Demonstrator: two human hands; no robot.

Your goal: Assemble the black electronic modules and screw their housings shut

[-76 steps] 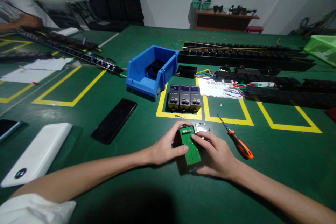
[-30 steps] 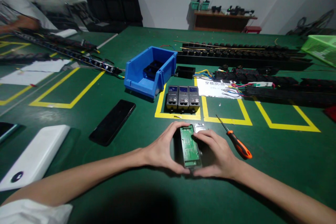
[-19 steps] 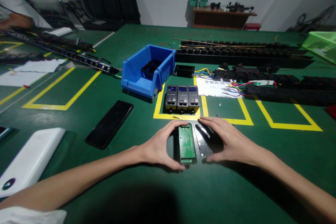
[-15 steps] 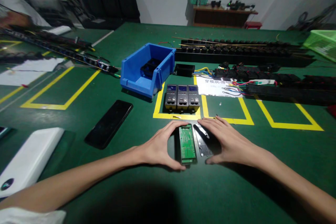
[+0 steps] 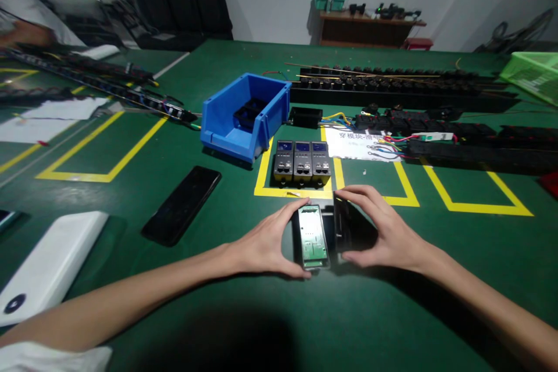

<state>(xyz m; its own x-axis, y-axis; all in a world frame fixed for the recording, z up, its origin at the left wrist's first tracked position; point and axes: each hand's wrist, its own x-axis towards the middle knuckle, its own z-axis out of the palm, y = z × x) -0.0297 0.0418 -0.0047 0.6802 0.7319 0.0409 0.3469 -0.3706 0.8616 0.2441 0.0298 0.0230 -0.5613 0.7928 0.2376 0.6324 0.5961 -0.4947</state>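
Observation:
My left hand (image 5: 268,241) grips a small rectangular case with a green circuit board (image 5: 314,238) inside, thumb at its near end and fingers at its far end. Light glares off the upper part of the board. My right hand (image 5: 379,229) holds a dark, flat cover plate (image 5: 343,226) tilted on edge, just right of the case and apart from it. The fingers pinch its far and near ends. Beyond both hands, three grey modules (image 5: 303,161) with blue tops stand side by side in a yellow-taped rectangle.
A blue bin (image 5: 226,131) with black parts sits behind left. A black phone (image 5: 183,203) and a white power bank (image 5: 50,264) lie left. Black module strips (image 5: 436,122), loose wires and a printed sheet (image 5: 357,142) lie at the back right. Another person's arm (image 5: 28,35) shows far left.
My right hand has closed on the cover plate and tipped it up from lying flat onto its edge. The circuit board case stays in my left hand, and glare now covers its upper part.

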